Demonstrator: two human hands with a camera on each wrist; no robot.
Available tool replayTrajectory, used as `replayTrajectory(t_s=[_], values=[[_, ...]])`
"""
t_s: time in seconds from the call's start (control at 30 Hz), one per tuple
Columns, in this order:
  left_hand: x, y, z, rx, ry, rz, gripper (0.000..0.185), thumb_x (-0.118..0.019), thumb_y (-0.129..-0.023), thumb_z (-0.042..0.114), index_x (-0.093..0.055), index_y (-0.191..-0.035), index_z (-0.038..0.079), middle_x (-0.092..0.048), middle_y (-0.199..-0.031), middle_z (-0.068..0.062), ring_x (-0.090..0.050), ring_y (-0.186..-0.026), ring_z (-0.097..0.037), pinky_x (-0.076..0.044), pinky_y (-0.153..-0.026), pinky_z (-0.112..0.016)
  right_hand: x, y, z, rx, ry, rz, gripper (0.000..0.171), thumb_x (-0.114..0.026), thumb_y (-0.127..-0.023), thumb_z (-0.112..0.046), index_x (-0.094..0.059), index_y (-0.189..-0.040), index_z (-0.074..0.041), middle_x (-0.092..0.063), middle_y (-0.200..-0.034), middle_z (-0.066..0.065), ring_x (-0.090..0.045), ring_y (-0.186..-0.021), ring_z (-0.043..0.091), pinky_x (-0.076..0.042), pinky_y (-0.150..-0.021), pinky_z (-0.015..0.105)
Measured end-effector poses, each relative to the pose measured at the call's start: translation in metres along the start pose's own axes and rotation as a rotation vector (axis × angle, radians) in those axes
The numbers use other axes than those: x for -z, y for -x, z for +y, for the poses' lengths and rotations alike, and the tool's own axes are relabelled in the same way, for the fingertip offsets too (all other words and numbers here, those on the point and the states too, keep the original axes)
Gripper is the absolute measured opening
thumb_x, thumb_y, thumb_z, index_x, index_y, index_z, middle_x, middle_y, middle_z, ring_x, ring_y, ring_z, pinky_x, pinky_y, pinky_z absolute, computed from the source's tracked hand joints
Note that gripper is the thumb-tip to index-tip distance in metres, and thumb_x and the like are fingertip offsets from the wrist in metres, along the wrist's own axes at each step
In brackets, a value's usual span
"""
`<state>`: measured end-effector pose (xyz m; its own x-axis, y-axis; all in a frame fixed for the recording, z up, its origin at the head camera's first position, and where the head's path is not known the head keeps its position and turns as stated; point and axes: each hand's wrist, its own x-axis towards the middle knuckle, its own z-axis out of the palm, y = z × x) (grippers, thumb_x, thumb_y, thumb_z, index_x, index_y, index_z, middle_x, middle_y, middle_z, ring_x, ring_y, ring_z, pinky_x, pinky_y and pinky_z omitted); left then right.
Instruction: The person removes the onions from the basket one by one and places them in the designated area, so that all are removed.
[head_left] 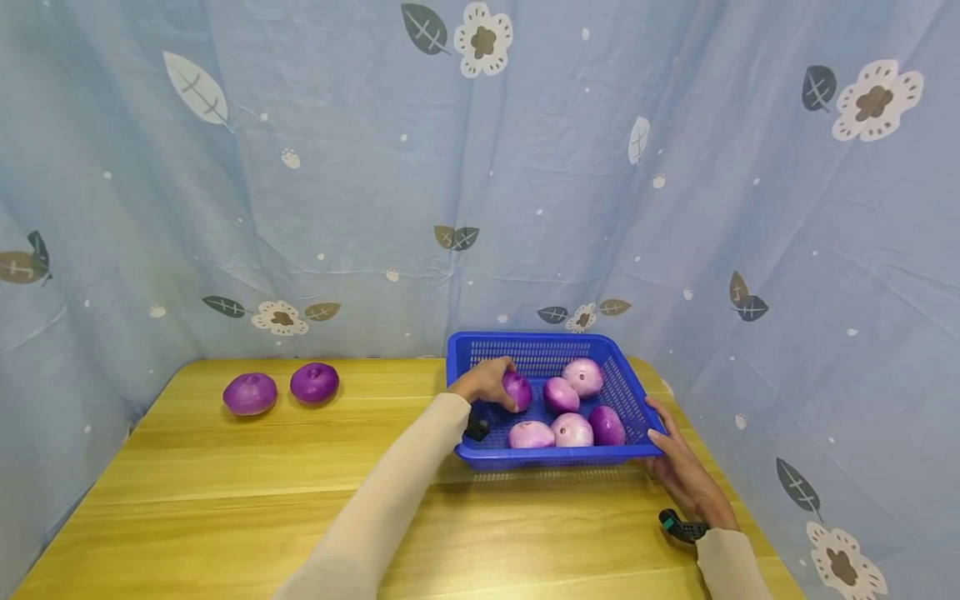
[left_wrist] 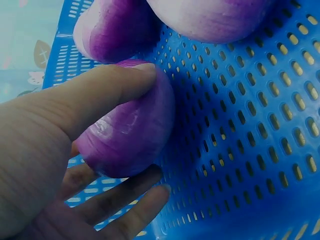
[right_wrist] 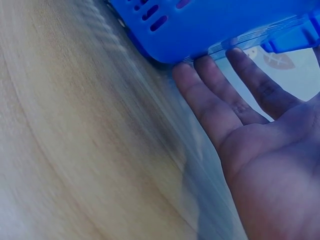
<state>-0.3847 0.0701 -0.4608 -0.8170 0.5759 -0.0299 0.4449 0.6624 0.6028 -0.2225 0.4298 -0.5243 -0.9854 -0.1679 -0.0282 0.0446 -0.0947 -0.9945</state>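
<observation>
Left hand [head_left: 487,383] on an onion [head_left: 517,392], right hand [head_left: 686,475] at the blue basket [head_left: 555,454]!
Head view: the held onion is in the left part of the basket, five other onions [head_left: 572,431] clustered to its right and near side, and two loose onions [head_left: 251,394] sit far left on the surface [head_left: 225,483], before the patterned curtain [head_left: 375,167]; left wrist view: thumb across the top, fingers clamped on that purple onion, and whether it touches the slotted basket I can't tell; right wrist view: fingers straight, spread apart, tips touching the basket's outside.
</observation>
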Motion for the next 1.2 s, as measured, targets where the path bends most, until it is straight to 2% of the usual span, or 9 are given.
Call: replayTrajectory(t_s=[0.17, 0.3, 0.4, 0.6, 0.77, 0.9, 1.03, 1.2], values=[[0.002, 0.002, -0.001, -0.020, 0.020, 0.083, 0.069, -0.097, -0.069, 0.021, -0.059, -0.125, 0.006, -0.067, -0.118, -0.017, -0.063, -0.110, -0.032, -0.052, -0.097, -0.044, -0.001, -0.002, 0.002, 0.012, -0.023, -0.030, 0.063, -0.038, -0.113, -0.022, -0.006, -0.163, -0.041, 0.001, -0.163, 0.020, -0.055, -0.123, 0.021, -0.052, -0.100, 0.038], [0.004, 0.002, 0.001, -0.057, 0.038, 0.180, 0.073, -0.095, -0.071, 0.024, -0.058, -0.131, 0.006, -0.066, -0.124, -0.018, -0.062, -0.115, -0.034, -0.051, -0.099, -0.046, 0.000, -0.001, 0.004, 0.022, -0.025, -0.043, 0.064, -0.036, -0.113, -0.021, -0.002, -0.164, -0.039, 0.002, -0.162, 0.020, -0.055, -0.123, 0.021, -0.053, -0.100, 0.038], [0.007, 0.001, 0.002, -0.083, 0.051, 0.221, 0.077, -0.094, -0.072, 0.026, -0.057, -0.136, 0.004, -0.065, -0.128, -0.017, -0.061, -0.117, -0.033, -0.050, -0.101, -0.046, 0.000, -0.001, 0.003, 0.019, -0.012, -0.038, 0.064, -0.036, -0.113, -0.021, -0.002, -0.164, -0.039, 0.001, -0.162, 0.020, -0.055, -0.123, 0.021, -0.052, -0.100, 0.039], [0.021, 0.004, 0.005, -0.136, 0.092, 0.234, 0.078, -0.093, -0.073, 0.029, -0.057, -0.138, 0.005, -0.065, -0.129, -0.014, -0.061, -0.116, -0.030, -0.052, -0.099, -0.042, -0.001, -0.002, 0.001, 0.011, -0.012, -0.037, 0.062, -0.036, -0.113, -0.022, -0.005, -0.163, -0.042, 0.003, -0.163, 0.020, -0.056, -0.123, 0.021, -0.052, -0.101, 0.042], [0.038, 0.010, 0.004, -0.170, 0.130, 0.241, 0.076, -0.093, -0.074, 0.028, -0.057, -0.137, 0.004, -0.065, -0.128, -0.013, -0.063, -0.114, -0.028, -0.054, -0.096, -0.039, -0.001, 0.000, 0.002, 0.024, -0.014, -0.040, 0.063, -0.035, -0.113, -0.021, -0.004, -0.163, -0.041, 0.004, -0.163, 0.021, -0.056, -0.123, 0.017, -0.052, -0.100, 0.039], [0.056, 0.016, -0.001, -0.175, 0.142, 0.265, 0.075, -0.093, -0.075, 0.025, -0.056, -0.137, 0.003, -0.064, -0.130, -0.015, -0.063, -0.115, -0.030, -0.053, -0.097, -0.039, -0.001, 0.001, 0.002, 0.025, -0.008, -0.037, 0.064, -0.037, -0.113, -0.021, -0.004, -0.163, -0.042, 0.006, -0.163, 0.021, -0.056, -0.122, 0.016, -0.052, -0.100, 0.037], [0.074, 0.025, -0.008, -0.164, 0.199, 0.269, 0.074, -0.092, -0.076, 0.021, -0.055, -0.137, 0.002, -0.062, -0.131, -0.018, -0.062, -0.115, -0.032, -0.054, -0.097, -0.041, -0.001, 0.001, 0.002, 0.026, -0.023, -0.036, 0.063, -0.037, -0.113, -0.021, -0.006, -0.163, -0.042, 0.003, -0.162, 0.021, -0.057, -0.122, 0.017, -0.053, -0.100, 0.038], [0.091, 0.036, -0.019, -0.178, 0.231, 0.286, 0.074, -0.092, -0.077, 0.022, -0.053, -0.137, 0.001, -0.060, -0.131, -0.019, -0.061, -0.115, -0.034, -0.055, -0.095, -0.044, -0.001, 0.002, 0.001, 0.029, -0.022, -0.033, 0.064, -0.037, -0.112, -0.019, -0.004, -0.164, -0.041, 0.008, -0.163, 0.021, -0.057, -0.120, 0.014, -0.053, -0.099, 0.037]])
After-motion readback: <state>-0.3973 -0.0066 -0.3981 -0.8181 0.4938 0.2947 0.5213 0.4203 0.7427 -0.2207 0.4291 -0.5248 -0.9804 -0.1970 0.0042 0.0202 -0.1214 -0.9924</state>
